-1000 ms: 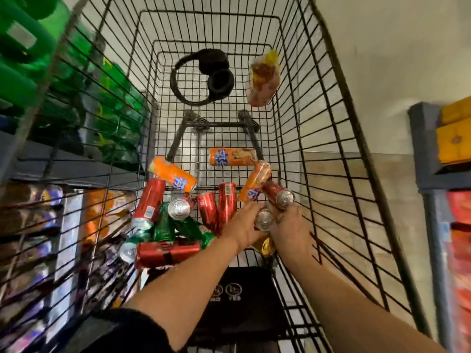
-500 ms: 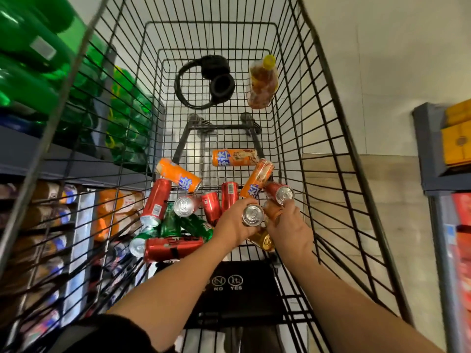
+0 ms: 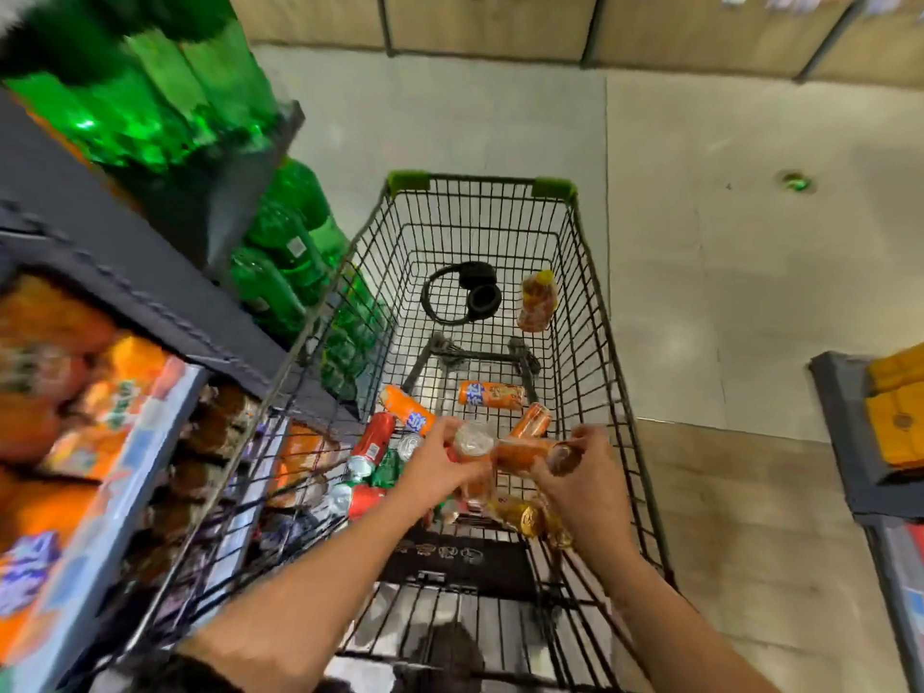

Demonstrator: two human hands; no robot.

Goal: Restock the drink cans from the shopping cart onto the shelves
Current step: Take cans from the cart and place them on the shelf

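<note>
Left hand (image 3: 440, 467) is wrapped round an upright can (image 3: 472, 457) with its silver top facing the camera, and the right hand (image 3: 582, 472) is curled round an orange can (image 3: 525, 455) held sideways, its end just beside the upright one. Both cans sit in the fingers, raised above the pile and roughly level with the rim of the shopping cart (image 3: 480, 180); motion blur makes their labels hard to read.

Judging by what lies below, the restocking is far from finished. Under and beside the hands a heap of loose cans (image 3: 372, 452) in red, green and silver rests on the basket floor, with more orange cans (image 3: 490, 395) a little further out and gold-coloured ones (image 3: 520, 515) under the right wrist. At the far end lie a pair of headphones (image 3: 462, 292) and a bottle of tea (image 3: 537, 300), well apart from the pile.

To the left stand the shelves (image 3: 150, 297), with green bottles (image 3: 165, 97) above and orange packs (image 3: 100, 407) lower down; the two held cans have yet to reach them.
</note>
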